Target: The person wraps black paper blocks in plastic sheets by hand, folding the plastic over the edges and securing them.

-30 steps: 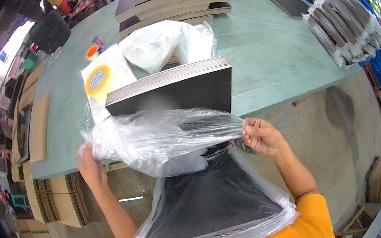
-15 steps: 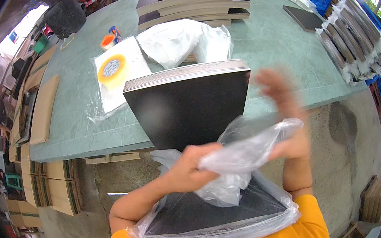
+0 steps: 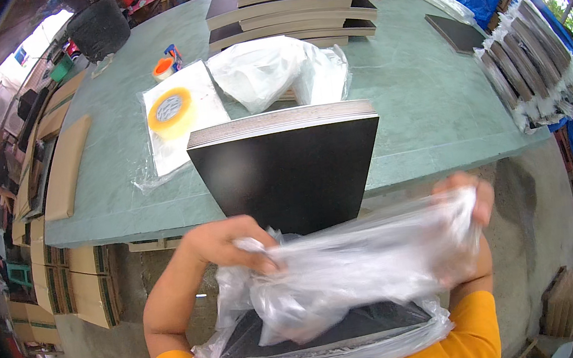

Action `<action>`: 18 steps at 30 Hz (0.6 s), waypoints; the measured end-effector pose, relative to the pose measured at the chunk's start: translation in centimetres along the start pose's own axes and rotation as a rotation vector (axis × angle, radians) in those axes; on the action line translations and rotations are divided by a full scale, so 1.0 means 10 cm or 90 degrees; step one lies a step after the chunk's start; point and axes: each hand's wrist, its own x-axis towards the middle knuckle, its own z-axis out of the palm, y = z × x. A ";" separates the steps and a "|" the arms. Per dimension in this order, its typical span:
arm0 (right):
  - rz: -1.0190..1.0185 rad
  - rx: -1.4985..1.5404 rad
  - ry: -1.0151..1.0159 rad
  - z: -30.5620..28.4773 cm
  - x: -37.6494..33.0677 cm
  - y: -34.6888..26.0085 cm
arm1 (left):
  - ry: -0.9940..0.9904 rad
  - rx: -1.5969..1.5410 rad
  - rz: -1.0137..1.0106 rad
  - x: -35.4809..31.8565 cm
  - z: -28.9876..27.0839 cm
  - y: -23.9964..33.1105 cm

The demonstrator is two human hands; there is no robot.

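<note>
Between my hands a clear plastic bag is stretched sideways, blurred by motion. My left hand pinches its left end, thumb and fingers closed on the film. At the other end, my right hand grips the bag's upper corner, partly covered by the plastic. Close against my body lies a black panel wrapped in clear plastic, below the bag. Just beyond my hands a stack of black panels stands upright against the table edge, pale edges on top.
On the green table lie a roll of clear tape on white sheets, an orange tape roll and white plastic bags. Stacked panels stand behind. Plastic-wrapped panels lean at right; cardboard boxes stand at left.
My hands have moved apart, the left leftward and up, the right outward to the right. The bunched plastic bag between them is now spread wide.
</note>
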 end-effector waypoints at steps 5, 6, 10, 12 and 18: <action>0.362 -0.442 -0.163 0.28 0.25 0.26 | -0.278 -0.032 0.134 0.08 0.11 0.29; 0.384 -0.561 -0.122 0.26 0.21 0.26 | -0.190 0.202 -0.023 0.07 0.18 0.25; 0.493 -0.759 -0.094 0.20 0.21 0.06 | 0.199 0.916 -0.415 0.10 0.26 0.01; 0.480 -0.743 -0.026 0.15 0.21 0.08 | 0.145 0.868 -0.240 0.21 0.45 0.08; 0.357 -1.008 0.070 0.30 0.01 0.52 | 0.072 0.660 -0.506 0.16 0.55 -0.23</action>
